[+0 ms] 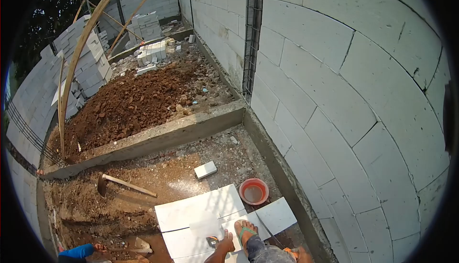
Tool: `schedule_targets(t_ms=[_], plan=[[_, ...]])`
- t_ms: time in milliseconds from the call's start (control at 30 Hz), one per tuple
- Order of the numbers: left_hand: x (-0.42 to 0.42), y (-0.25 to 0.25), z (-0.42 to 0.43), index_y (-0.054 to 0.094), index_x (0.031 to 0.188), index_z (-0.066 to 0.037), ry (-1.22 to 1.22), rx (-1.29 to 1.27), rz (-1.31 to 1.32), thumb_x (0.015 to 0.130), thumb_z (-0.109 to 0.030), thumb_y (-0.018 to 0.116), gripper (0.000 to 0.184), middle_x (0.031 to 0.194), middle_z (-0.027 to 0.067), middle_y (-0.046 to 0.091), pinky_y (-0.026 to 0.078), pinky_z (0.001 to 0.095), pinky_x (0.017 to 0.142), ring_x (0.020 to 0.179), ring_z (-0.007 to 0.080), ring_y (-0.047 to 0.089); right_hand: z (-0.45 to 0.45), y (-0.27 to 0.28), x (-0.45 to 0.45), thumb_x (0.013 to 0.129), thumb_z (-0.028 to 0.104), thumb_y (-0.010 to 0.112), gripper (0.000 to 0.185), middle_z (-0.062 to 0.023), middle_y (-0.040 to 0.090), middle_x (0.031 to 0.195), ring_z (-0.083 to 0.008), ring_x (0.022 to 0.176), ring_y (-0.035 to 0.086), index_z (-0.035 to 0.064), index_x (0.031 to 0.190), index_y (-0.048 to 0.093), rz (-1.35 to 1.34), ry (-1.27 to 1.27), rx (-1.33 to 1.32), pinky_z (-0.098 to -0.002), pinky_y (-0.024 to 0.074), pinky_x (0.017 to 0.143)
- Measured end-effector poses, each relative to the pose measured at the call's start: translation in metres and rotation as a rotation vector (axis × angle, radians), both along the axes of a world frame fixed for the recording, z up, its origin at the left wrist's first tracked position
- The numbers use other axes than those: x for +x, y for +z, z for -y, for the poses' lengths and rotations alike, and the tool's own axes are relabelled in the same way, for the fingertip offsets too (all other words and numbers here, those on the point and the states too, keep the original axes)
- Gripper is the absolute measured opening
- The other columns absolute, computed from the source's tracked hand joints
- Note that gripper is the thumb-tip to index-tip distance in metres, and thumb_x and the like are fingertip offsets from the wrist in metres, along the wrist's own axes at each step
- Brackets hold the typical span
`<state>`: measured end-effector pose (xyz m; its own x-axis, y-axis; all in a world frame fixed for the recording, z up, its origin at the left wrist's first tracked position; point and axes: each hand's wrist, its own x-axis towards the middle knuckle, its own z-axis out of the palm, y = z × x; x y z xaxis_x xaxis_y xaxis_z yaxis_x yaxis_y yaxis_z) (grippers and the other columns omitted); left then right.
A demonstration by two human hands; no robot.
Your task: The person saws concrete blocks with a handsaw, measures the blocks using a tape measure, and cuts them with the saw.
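At the bottom centre of the frame, a long white block (279,213) is laid across the ground, its long axis slanting from lower left to upper right. Its left end is met by the left hand (227,243), whose fingers seem to be laid flat and loosely spread rather than closed; a tape measure (211,241) is seen just to the left, and whether it is touched cannot be made out. The block is also pressed by a sandalled foot (245,229).

The block is crossed by a thin dark strip (265,224) — apparently a blade seen edge-on — pointed to the upper left. From its lower end, an orange handle (289,252) is reached, beside which the right hand (304,255) is placed, nearer than the left; its grip is cropped and blurred, so its closure cannot be judged.
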<state>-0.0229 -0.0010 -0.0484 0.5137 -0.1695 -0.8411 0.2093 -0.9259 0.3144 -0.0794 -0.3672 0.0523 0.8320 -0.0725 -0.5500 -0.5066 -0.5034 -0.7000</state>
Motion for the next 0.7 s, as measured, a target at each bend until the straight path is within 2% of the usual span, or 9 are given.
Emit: schedule_targets(t_ms=[100,200,267,300,367,400,533,600,700], plan=[[0.002,-0.013,-0.004,0.015,0.17,-0.003,-0.01,-0.028,-0.018,0.08,-0.022,0.069,0.106,0.176,0.0287,-0.005,0.04,0.0681,0.116,0.147,0.0526,0.045,-0.001,0.002,-0.006,0.102,0.031,0.064,0.047,-0.0292,0.075,0.097,-0.0493,0.095,0.074,-0.0109,0.118,0.052,0.032,-0.014,-0.01,-0.0532,0.0589,0.082],[0.003,-0.024,0.0,0.014,0.17,-0.003,-0.018,0.014,-0.038,0.08,-0.021,0.068,0.107,0.175,0.0307,-0.006,0.04,0.0654,0.118,0.147,0.0522,0.045,-0.055,-0.007,0.074,0.101,0.029,0.066,0.045,-0.026,0.077,0.096,-0.0474,0.092,0.075,-0.0116,0.117,0.054,0.077,0.127,-0.191,-0.0514,0.0594,0.082],[0.008,-0.001,-0.001,0.013,0.17,-0.003,0.001,0.031,-0.061,0.082,-0.019,0.066,0.104,0.176,0.0275,-0.006,0.038,0.0678,0.117,0.148,0.0515,0.045,-0.096,0.031,0.136,0.101,0.036,0.065,0.049,-0.0363,0.072,0.101,-0.0549,0.103,0.07,-0.0092,0.118,0.055,0.068,0.191,-0.198,-0.0572,0.0566,0.088],[0.01,0.016,0.004,0.012,0.17,-0.004,0.026,0.014,-0.06,0.083,-0.019,0.064,0.102,0.178,0.0239,-0.006,0.037,0.0703,0.117,0.149,0.0507,0.044,-0.086,0.039,0.122,0.101,0.036,0.065,0.049,-0.0363,0.072,0.101,-0.0549,0.103,0.07,-0.0092,0.118,0.055,0.051,0.188,-0.214,-0.0572,0.0566,0.088],[0.009,0.023,0.006,0.012,0.17,-0.004,0.032,0.033,-0.045,0.084,-0.018,0.063,0.102,0.178,0.0217,-0.007,0.037,0.0701,0.117,0.15,0.0508,0.041,-0.08,0.055,0.097,0.103,0.027,0.064,0.04,-0.0287,0.076,0.095,-0.04,0.089,0.077,-0.0115,0.113,0.058,0.033,0.231,-0.331,-0.0489,0.0597,0.078],[0.006,0.02,0.004,0.012,0.17,-0.005,0.039,0.039,-0.05,0.084,-0.018,0.063,0.101,0.178,0.0205,-0.007,0.037,0.0692,0.117,0.149,0.0503,0.043,-0.046,0.009,0.04,0.103,0.024,0.067,0.036,-0.0237,0.077,0.097,-0.0296,0.088,0.077,-0.0109,0.111,0.061,0.036,0.091,-0.127,-0.0436,0.0594,0.077],[0.002,0.01,0.003,0.013,0.171,-0.01,0.044,0.039,-0.045,0.085,-0.018,0.064,0.1,0.179,0.0157,-0.006,0.039,0.0655,0.117,0.146,0.0484,0.048,0.039,-0.05,-0.069,0.102,0.021,0.071,0.035,-0.0203,0.078,0.102,-0.0225,0.089,0.076,-0.0118,0.11,0.062,-0.061,-0.317,0.321,-0.0405,0.058,0.076],[-0.001,0.003,0.005,0.013,0.172,-0.012,0.054,0.047,-0.031,0.086,-0.018,0.064,0.1,0.18,0.0133,-0.006,0.04,0.0637,0.117,0.145,0.0474,0.05,0.032,-0.022,-0.079,0.101,0.02,0.072,0.035,-0.0227,0.078,0.102,-0.0242,0.088,0.076,-0.0131,0.109,0.062,-0.005,-0.172,0.11,-0.0407,0.0581,0.076],[-0.002,-0.003,0.006,0.013,0.172,-0.015,0.063,0.065,-0.006,0.087,-0.018,0.064,0.1,0.181,0.0097,-0.006,0.042,0.0609,0.117,0.142,0.046,0.054,-0.04,0.0,0.035,0.1,0.021,0.072,0.038,-0.0261,0.078,0.101,-0.0279,0.088,0.077,-0.0146,0.109,0.061,0.068,0.053,-0.177,-0.0408,0.0588,0.079]])
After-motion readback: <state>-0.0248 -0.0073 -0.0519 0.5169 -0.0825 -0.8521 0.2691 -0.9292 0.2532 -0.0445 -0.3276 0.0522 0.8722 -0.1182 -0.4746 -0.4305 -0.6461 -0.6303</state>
